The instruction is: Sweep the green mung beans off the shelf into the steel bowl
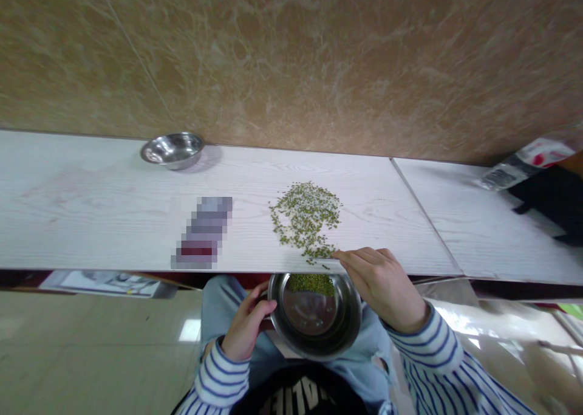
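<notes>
A steel bowl (314, 346) is held below the table's front edge, over the lap. My left hand (248, 321) is closed on its left rim, thumb on top. Small green beans that look like mung beans (312, 283) lie inside, against the side near the table. More mung beans (305, 214) are spread over the tabletop, with a few close to the edge above the bowl. My right hand (378, 281) is at that edge, to the right of the beans, fingers pinched together. A thin, edge-on strip shows at its fingertips; its kind cannot be made out.
A second steel bowl (172, 150) stands at the back left by the wall. A pixelated oblong thing (203, 233) lies left of the beans. At the far right are a plastic packet (523, 163) and a black cloth-like thing (553, 202). A seam crosses the white table (100, 214) on the right.
</notes>
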A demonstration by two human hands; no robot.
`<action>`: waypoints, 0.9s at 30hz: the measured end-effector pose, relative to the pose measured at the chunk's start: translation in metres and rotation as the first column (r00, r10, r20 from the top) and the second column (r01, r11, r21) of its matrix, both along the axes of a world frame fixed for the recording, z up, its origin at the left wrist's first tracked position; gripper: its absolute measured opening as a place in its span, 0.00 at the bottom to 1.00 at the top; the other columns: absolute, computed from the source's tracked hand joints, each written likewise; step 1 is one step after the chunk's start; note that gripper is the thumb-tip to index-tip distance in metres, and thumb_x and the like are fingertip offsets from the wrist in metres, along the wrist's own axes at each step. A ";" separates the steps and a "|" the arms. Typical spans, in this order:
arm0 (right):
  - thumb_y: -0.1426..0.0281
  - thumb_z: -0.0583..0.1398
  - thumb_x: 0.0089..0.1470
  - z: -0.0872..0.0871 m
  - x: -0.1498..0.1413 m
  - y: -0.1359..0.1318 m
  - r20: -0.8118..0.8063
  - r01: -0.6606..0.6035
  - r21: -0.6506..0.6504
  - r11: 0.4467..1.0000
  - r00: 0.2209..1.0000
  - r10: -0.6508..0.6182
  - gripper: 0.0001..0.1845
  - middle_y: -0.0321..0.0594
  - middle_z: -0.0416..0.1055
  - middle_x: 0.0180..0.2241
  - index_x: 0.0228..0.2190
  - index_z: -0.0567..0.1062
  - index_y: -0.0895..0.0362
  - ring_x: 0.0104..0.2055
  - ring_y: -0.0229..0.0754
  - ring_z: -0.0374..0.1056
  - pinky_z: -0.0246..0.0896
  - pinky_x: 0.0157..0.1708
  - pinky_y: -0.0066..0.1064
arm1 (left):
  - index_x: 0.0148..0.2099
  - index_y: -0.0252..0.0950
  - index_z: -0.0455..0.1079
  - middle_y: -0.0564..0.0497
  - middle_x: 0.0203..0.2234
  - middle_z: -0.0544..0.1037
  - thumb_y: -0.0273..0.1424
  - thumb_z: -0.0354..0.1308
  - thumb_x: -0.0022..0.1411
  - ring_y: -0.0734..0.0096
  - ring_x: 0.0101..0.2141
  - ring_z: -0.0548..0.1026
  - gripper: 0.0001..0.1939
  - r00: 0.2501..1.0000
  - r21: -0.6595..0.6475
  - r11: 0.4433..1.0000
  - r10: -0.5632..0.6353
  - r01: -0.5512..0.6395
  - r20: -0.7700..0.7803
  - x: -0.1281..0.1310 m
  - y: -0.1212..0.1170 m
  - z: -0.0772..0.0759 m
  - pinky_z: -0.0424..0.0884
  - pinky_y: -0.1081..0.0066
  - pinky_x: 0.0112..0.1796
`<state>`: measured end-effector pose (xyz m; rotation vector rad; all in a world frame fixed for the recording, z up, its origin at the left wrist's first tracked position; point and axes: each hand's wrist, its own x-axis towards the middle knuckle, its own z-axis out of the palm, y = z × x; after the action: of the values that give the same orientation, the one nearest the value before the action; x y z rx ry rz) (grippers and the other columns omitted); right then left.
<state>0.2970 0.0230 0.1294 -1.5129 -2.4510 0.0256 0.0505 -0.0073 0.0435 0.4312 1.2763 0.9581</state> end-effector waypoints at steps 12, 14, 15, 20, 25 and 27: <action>0.73 0.51 0.65 -0.003 0.001 0.000 -0.005 0.001 0.008 1.000 1.000 -0.001 0.15 0.38 0.79 0.40 0.48 0.74 0.52 0.41 0.41 0.74 0.59 0.38 0.36 | 0.43 0.36 0.77 0.51 0.27 0.81 0.32 0.66 0.43 0.67 0.25 0.76 0.21 1.000 -0.008 1.000 -0.016 0.016 -0.001 -0.001 0.000 0.001 0.69 0.71 0.25; 0.74 0.51 0.65 -0.003 -0.001 0.000 -0.007 -0.003 0.004 1.000 1.000 0.003 0.15 0.38 0.80 0.40 0.48 0.74 0.52 0.41 0.41 0.73 0.58 0.38 0.35 | 0.43 0.36 0.77 0.51 0.27 0.81 0.32 0.66 0.43 0.67 0.26 0.76 0.21 1.000 -0.005 1.000 -0.011 0.011 0.002 -0.001 0.000 0.002 0.69 0.72 0.25; 0.74 0.51 0.65 -0.003 -0.001 0.000 -0.008 -0.006 0.001 1.000 1.000 0.006 0.15 0.38 0.79 0.40 0.48 0.74 0.52 0.41 0.41 0.73 0.58 0.38 0.35 | 0.43 0.36 0.77 0.51 0.27 0.81 0.32 0.66 0.42 0.67 0.26 0.76 0.21 1.000 -0.005 1.000 -0.007 0.007 0.004 -0.001 0.000 0.002 0.68 0.72 0.24; 0.73 0.52 0.65 -0.002 0.000 -0.002 -0.002 -0.019 -0.014 1.000 1.000 0.019 0.15 0.38 0.79 0.40 0.49 0.74 0.52 0.40 0.40 0.73 0.57 0.37 0.35 | 0.42 0.36 0.76 0.53 0.25 0.80 0.32 0.66 0.42 0.69 0.25 0.75 0.21 1.000 -0.007 1.000 0.011 -0.011 0.001 -0.001 0.000 0.004 0.68 0.73 0.24; 0.74 0.52 0.65 -0.003 -0.002 0.000 -0.003 -0.008 -0.015 1.000 1.000 0.008 0.16 0.38 0.79 0.39 0.49 0.74 0.52 0.41 0.40 0.73 0.57 0.38 0.35 | 0.43 0.36 0.76 0.53 0.26 0.80 0.32 0.66 0.42 0.70 0.24 0.74 0.21 1.000 -0.007 1.000 -0.010 0.009 -0.012 0.000 0.000 0.006 0.68 0.73 0.24; 0.74 0.53 0.65 -0.003 -0.004 0.000 0.002 -0.008 -0.018 1.000 1.000 0.008 0.15 0.38 0.79 0.39 0.48 0.75 0.52 0.40 0.40 0.73 0.57 0.38 0.35 | 0.42 0.36 0.76 0.53 0.26 0.80 0.32 0.66 0.42 0.70 0.24 0.74 0.21 1.000 -0.005 1.000 -0.004 0.004 -0.005 0.000 0.000 0.006 0.68 0.73 0.24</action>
<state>0.2929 0.0234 0.1260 -1.5116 -2.4646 0.0486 0.0508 -0.0077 0.0492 0.4324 1.2820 0.9513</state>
